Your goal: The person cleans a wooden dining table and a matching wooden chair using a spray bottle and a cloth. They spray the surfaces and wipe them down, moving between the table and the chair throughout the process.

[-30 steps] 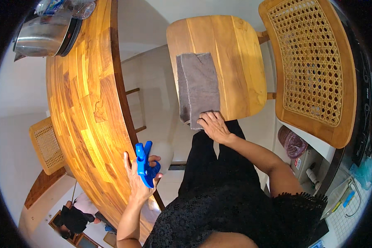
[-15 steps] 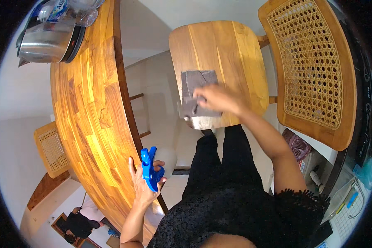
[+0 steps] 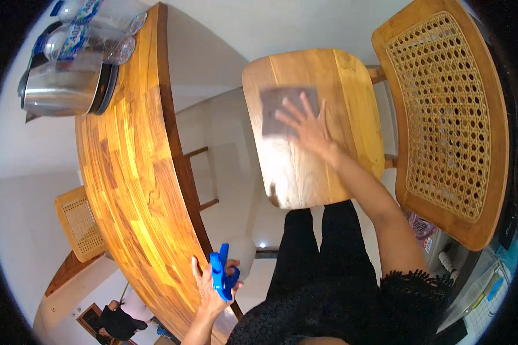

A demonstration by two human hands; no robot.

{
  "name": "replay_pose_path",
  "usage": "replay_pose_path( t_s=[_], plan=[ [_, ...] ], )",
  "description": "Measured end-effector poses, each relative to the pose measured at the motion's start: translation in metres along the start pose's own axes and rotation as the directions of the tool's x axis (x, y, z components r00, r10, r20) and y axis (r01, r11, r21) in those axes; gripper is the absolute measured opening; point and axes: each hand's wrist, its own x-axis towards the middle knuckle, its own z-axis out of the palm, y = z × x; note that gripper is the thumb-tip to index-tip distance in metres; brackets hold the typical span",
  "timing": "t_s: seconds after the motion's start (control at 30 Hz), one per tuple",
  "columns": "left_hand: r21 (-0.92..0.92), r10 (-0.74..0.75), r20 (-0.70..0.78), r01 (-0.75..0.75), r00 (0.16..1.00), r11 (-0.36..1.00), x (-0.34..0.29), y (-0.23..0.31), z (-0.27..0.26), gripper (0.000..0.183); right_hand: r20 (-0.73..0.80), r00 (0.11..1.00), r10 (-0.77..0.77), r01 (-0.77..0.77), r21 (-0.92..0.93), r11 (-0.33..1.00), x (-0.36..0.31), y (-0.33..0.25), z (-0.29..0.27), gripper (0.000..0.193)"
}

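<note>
My left hand point(image 3: 209, 292) is closed around a spray bottle with a blue trigger head point(image 3: 220, 275), close to the table's edge. Its pale, see-through body is partly hidden behind the hand. My right hand point(image 3: 312, 131) lies with fingers spread over a grey-brown cloth point(image 3: 272, 106), pressing it to a wooden chair seat point(image 3: 351, 115). The cloth is spread out as a rough square on the left part of the seat, slightly blurred. A shiny patch shows on the wood below it, and a dark mark sits at the seat's near left corner.
A long wooden table point(image 3: 132, 167) runs along the left, bearing a steel kettle point(image 3: 63, 89) and clear plastic bottles point(image 3: 89, 43). The chair's woven cane backrest point(image 3: 443, 121) rises on the right. Another cane chair point(image 3: 79, 223) stands beyond the table. A person in dark clothing point(image 3: 121, 322) is at lower left.
The cloth, folded over under my right hand near the seat's near edge, now lies flat farther up the seat. The right hand's fingers have spread. My left hand still holds the spray bottle.
</note>
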Motion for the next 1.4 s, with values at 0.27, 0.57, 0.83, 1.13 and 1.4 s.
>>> replay_pose_path(
  t_s=[0.27, 0.57, 0.83, 1.13, 1.4],
  plan=[
    [-0.338, -0.232, -0.139, 0.174, 0.963, 0.925, 0.005, 0.006, 0.009, 0.031, -0.066, 0.990, -0.126, 0.123, -0.042, 0.991, 0.015, -0.045, 0.029, 0.062],
    [-0.593, -0.277, -0.111, 0.160, 0.955, 0.789, -0.015, -0.013, 0.030, 0.092, -0.333, 0.739, 0.586, -0.592, 0.093, 0.800, 0.029, 0.105, -0.018, 0.067],
    [-0.534, -0.325, -0.075, 0.238, 0.943, 0.812, -0.006, -0.004, 0.021, 0.085, -0.292, 0.955, 0.044, 0.029, 0.242, 0.970, 0.070, -0.043, 0.031, 0.057],
    [-0.379, -0.214, -0.209, 0.123, 0.954, 0.917, 0.007, 0.015, 0.009, 0.050, -0.405, 0.684, 0.606, -0.661, 0.006, 0.751, -0.024, 0.069, -0.024, 0.041],
    [-0.405, -0.171, -0.236, 0.063, 0.957, 0.912, 0.006, 0.012, 0.010, 0.035, -0.128, 0.989, -0.074, 0.105, 0.261, 0.960, -0.087, -0.090, 0.026, 0.051]
  ],
)
